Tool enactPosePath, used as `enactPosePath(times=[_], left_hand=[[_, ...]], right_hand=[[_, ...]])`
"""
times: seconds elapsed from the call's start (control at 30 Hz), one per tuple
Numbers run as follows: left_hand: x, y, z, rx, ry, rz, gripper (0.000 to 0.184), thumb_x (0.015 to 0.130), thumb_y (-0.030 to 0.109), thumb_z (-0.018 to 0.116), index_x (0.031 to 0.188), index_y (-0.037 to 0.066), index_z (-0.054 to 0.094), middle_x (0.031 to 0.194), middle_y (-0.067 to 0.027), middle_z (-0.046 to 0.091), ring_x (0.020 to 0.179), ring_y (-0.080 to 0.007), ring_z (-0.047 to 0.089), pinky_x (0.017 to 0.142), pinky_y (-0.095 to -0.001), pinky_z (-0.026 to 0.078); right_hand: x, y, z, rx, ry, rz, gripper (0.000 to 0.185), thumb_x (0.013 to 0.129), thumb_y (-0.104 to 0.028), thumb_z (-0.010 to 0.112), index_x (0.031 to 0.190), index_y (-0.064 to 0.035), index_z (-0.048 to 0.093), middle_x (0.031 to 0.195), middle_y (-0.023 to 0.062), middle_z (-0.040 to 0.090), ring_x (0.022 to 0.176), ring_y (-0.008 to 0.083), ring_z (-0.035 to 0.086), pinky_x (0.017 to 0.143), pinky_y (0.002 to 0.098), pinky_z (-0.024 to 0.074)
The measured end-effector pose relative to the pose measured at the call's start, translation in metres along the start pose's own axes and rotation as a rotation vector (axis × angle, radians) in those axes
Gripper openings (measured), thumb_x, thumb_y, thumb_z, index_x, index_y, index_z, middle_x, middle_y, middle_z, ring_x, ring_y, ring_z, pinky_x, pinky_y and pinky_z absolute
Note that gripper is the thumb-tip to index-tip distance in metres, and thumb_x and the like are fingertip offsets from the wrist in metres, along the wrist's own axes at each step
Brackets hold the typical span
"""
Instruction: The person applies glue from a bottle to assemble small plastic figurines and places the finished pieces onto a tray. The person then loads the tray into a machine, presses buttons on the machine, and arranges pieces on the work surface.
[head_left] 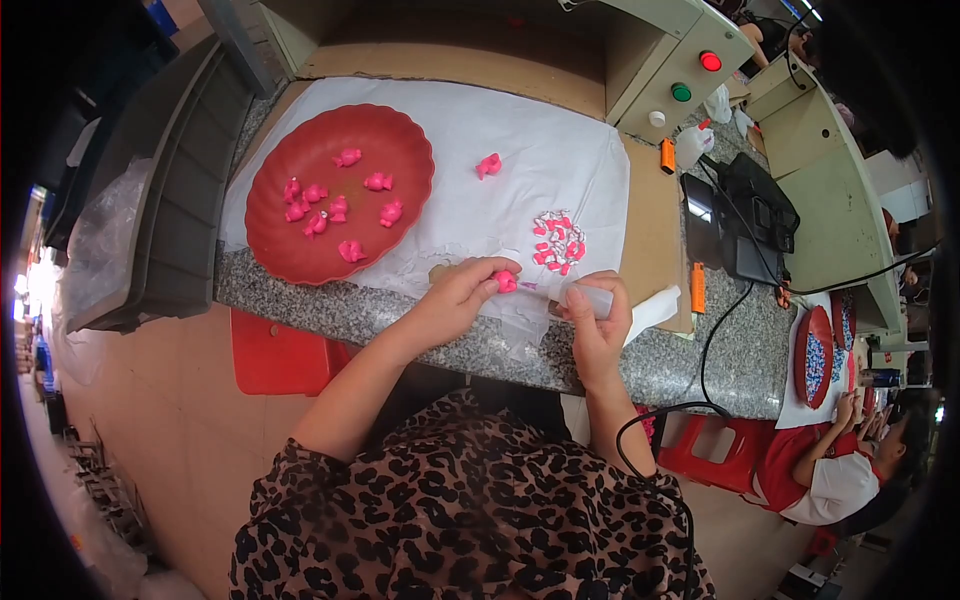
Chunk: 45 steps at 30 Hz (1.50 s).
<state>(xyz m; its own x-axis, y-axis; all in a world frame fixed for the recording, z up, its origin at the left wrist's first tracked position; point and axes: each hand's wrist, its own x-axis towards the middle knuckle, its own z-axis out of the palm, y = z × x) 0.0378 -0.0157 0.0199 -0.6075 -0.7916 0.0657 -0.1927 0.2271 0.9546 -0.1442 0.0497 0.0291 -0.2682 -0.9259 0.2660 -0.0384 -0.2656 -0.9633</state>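
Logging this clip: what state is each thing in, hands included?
Left hand: pinching a pink piece.
Right hand: gripping a bottle.
Bottle: tilted sideways, tip toward that piece.
Red tray: holding several pink pieces.
White sheet: ragged near the front edge.
Small pink-and-white pieces: clustered on sheet.
Red button: looks lit.
Green button: looks unlit.

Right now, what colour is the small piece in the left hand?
The small piece is bright pink, best seen in the head view.

a small pink figurine (507,283) is just beside the leftward-pointing nozzle (531,287) of a translucent bottle (600,301)
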Motion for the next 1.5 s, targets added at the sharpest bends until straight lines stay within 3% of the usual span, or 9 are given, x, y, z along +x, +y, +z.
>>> enactPosePath(times=[1.23,1.5], left_hand=[[-0.0005,0.0026,0.0004,0.029,0.020,0.003,0.025,0.086,0.012,0.042,0.108,0.005,0.051,0.104,-0.0131,0.054,0.098,-0.0249,0.049,0.087,-0.0334,0.035],[-0.0013,0.0040,0.0017,-0.006,0.062,-0.034,0.022,0.086,0.011,0.044,0.106,0.005,0.051,0.094,-0.0115,0.057,0.090,-0.0221,0.052,0.082,-0.0313,0.037]], right_hand=[[-0.0004,0.0011,-0.0009,-0.068,0.023,-0.040,0.017,0.080,-0.010,0.058,0.084,0.0003,0.046,0.081,0.0079,0.048,0.067,0.0126,0.050,0.060,0.0232,0.0416],[-0.0024,0.0005,0.0022,-0.055,0.022,-0.040,0.017,0.080,-0.010,0.058,0.084,0.0003,0.046,0.081,0.0081,0.048,0.066,0.0125,0.051,0.060,0.0232,0.0419]])
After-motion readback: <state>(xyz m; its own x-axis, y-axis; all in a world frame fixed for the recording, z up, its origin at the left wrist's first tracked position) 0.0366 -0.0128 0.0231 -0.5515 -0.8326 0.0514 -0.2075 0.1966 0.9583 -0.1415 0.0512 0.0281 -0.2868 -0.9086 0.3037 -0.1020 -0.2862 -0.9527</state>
